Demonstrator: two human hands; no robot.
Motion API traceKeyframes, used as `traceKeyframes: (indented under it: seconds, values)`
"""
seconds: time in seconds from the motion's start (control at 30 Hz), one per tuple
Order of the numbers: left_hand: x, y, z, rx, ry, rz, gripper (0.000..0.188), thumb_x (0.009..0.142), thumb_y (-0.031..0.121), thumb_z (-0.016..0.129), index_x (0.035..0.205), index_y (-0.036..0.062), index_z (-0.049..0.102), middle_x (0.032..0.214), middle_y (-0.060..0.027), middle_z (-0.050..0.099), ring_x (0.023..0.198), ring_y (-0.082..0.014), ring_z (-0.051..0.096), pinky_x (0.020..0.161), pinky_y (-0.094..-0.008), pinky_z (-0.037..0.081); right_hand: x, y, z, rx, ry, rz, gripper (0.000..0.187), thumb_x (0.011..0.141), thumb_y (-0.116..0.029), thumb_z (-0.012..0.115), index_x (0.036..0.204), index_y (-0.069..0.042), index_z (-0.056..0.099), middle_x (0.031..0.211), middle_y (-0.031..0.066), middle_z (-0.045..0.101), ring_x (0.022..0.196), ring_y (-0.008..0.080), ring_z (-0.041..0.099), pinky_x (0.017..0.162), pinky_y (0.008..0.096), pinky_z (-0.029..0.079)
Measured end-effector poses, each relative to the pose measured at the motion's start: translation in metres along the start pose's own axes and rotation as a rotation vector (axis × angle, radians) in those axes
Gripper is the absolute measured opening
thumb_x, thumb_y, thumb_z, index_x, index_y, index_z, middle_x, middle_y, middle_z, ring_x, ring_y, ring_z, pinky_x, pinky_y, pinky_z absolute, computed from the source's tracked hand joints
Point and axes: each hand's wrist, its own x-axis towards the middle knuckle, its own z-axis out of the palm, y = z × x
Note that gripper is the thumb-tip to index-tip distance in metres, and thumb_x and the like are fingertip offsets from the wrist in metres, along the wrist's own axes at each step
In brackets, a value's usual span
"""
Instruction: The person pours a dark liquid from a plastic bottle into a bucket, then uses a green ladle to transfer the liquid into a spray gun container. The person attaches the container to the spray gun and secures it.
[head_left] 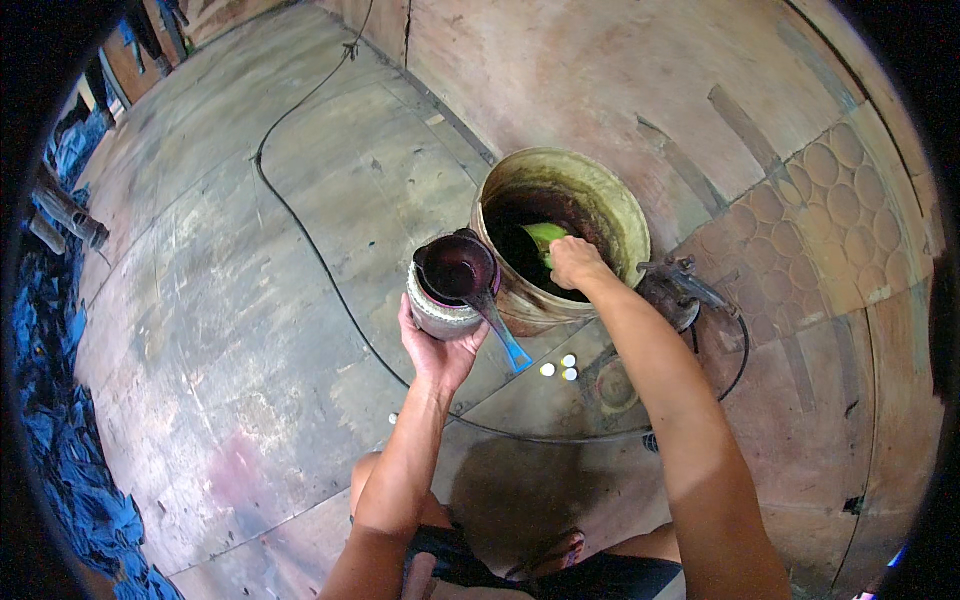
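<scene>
My left hand (445, 350) is wrapped around a whitish round pot (440, 318) with a stained rim. On top of the pot rests a dark-stained dipper (462, 268), its blue handle slanting toward the lower right. Just to the right stands a large, dirty yellowish bucket (625, 215), dark inside. Reaching into its mouth, my right hand (578, 264) is closed on a bright green piece (543, 236), plastic-looking and perhaps a scoop. The green piece's lower part and some fingers are hidden.
A spray gun (685, 288) sits against the bucket's right side. A black hose (325, 265) curves over the stained floor (200, 280). Three small white caps (568, 361) lie in front of the bucket. Blue sheeting (75, 450) lines the left edge; a board wall (560, 70) stands behind.
</scene>
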Motion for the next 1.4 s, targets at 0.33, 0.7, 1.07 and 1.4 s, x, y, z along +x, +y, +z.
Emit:
traceKeyframes:
  seconds: [0.33,0.7,1.07,1.4]
  values:
    - [-0.004,-0.007,0.01,0.015,-0.002,0.011,0.072,0.095,0.069,0.037,0.145,0.0169,0.045,0.142,-0.0115,0.053,0.123,-0.0317,0.059,0.091,-0.053,0.059,0.042,0.013,0.031,0.261,-0.127,0.053,0.018,0.081,-0.008,0.067,0.093,0.002,0.074,0.098,0.0204,0.074,0.09,0.0345,0.073,0.077,0.0426,0.058]
    - [-0.004,-0.011,0.007,-0.008,-0.065,-0.046,0.074,0.095,0.07,0.038,0.146,0.0162,0.043,0.143,-0.013,0.052,0.122,-0.0345,0.06,0.091,-0.0532,0.059,0.004,0.065,0.015,1.089,-0.207,0.124,0.014,0.082,-0.015,0.069,0.076,-0.007,0.06,0.061,-0.0003,0.05,0.044,0.0092,0.04,0.04,0.028,0.029]
    - [-0.007,-0.02,0.007,0.07,0.062,-0.031,0.074,0.094,0.07,0.04,0.143,0.015,0.047,0.137,-0.0119,0.057,0.118,-0.0319,0.062,0.085,-0.0482,0.062,-0.076,0.075,-0.024,1.149,0.027,0.077,0.012,0.08,-0.009,0.068,0.09,-0.006,0.063,0.063,-0.0019,0.05,0.046,0.0076,0.041,0.041,0.0272,0.03]
    - [-0.004,-0.027,0.004,0.13,0.121,-0.028,0.072,0.095,0.07,0.038,0.14,0.0156,0.049,0.135,-0.009,0.059,0.115,-0.029,0.064,0.082,-0.0462,0.062,-0.162,0.075,-0.04,1.278,0.182,0.079,0.024,0.078,-0.006,0.068,0.101,-0.002,0.064,0.066,-0.0027,0.052,0.05,0.0068,0.045,0.044,0.0262,0.033]
